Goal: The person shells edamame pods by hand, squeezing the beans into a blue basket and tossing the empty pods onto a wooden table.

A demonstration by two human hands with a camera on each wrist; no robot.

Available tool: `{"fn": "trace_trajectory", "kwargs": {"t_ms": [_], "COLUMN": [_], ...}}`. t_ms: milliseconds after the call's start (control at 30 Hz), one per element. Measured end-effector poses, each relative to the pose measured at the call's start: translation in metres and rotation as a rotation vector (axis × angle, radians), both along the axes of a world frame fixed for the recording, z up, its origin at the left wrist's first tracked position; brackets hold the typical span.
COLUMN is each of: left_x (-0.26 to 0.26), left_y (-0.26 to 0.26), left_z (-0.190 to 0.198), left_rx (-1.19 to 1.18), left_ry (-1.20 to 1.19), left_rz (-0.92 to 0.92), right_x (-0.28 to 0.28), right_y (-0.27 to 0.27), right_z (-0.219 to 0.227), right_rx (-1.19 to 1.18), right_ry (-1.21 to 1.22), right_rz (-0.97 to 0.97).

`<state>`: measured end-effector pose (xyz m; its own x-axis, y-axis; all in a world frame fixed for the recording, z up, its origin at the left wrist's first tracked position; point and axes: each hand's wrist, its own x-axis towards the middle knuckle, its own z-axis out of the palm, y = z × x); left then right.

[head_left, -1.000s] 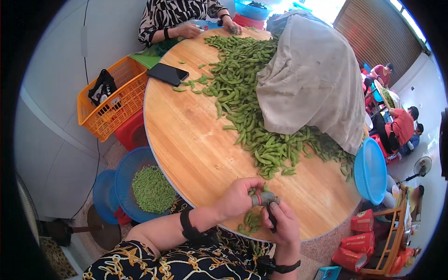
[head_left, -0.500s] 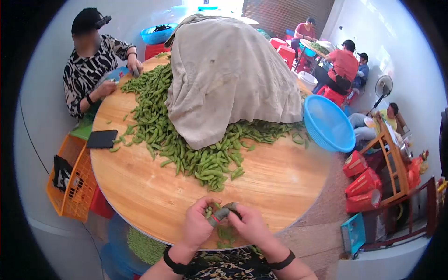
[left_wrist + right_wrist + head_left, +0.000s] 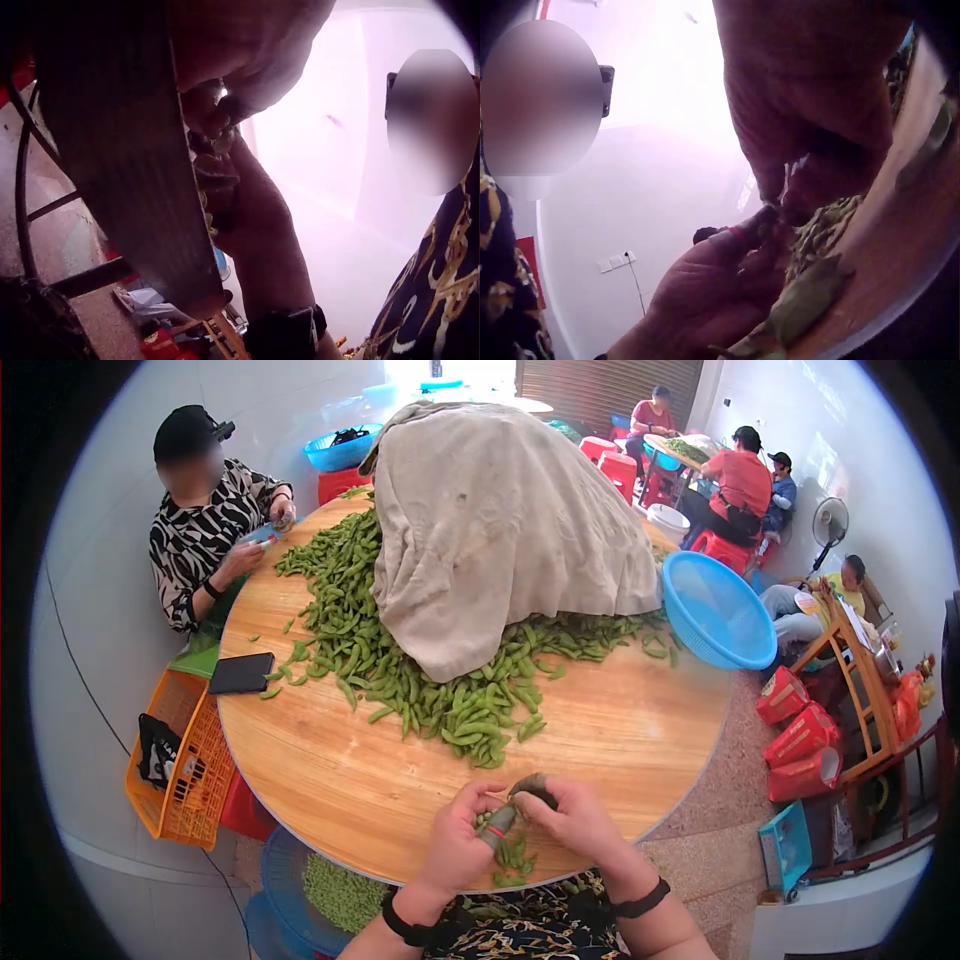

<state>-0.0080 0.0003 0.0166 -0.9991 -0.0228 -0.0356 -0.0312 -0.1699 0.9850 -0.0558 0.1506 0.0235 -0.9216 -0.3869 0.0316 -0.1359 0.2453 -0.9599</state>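
Observation:
At the near edge of the round wooden table [image 3: 330, 780] my two hands meet over a small heap of edamame pods [image 3: 510, 855]. My left hand [image 3: 485, 815], its thumb wrapped in a grey cover with a red band, and my right hand [image 3: 540, 805], with a dark fingertip cover, both pinch one pod, which the fingers mostly hide. The right wrist view has the right hand [image 3: 810, 112] above, the left hand [image 3: 705, 292] below, and loose pods [image 3: 810, 300] on the table edge. In the left wrist view the fingers [image 3: 217, 112] curl beside the dark table edge [image 3: 135, 187].
A long pile of pods [image 3: 420, 680] lies mid-table under a beige cloth [image 3: 500, 510]. A blue basket [image 3: 715, 610] hangs off the right edge and a phone [image 3: 241, 672] lies at the left. A person [image 3: 200, 530] sits across. An orange crate [image 3: 180, 770] and a blue basin of shelled beans [image 3: 335, 890] stand below.
The head view has swung so the table now sits centred. Both hands stay together at the near edge, still working a pod, with the fingers slightly shifted.

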Motion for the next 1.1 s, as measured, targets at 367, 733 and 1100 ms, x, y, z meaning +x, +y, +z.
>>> {"fn": "trace_trajectory", "kwargs": {"t_ms": [367,733,1100], "left_x": [0.000,-0.001,-0.001], "left_y": [-0.004,-0.011,-0.019], "left_z": [-0.005,-0.009,-0.020], "left_rx": [-0.359,0.486,0.728], "left_ry": [0.130,-0.225,-0.301], "left_rz": [0.083,-0.240,-0.287], "right_x": [-0.003,0.005,0.001], "right_y": [0.007,-0.011,-0.027], "right_z": [0.004,0.008,0.008], "right_rx": [0.062,0.290,0.127], "right_ry": [-0.188,0.447,0.083], "right_rz": [-0.047,-0.056,-0.204]}}
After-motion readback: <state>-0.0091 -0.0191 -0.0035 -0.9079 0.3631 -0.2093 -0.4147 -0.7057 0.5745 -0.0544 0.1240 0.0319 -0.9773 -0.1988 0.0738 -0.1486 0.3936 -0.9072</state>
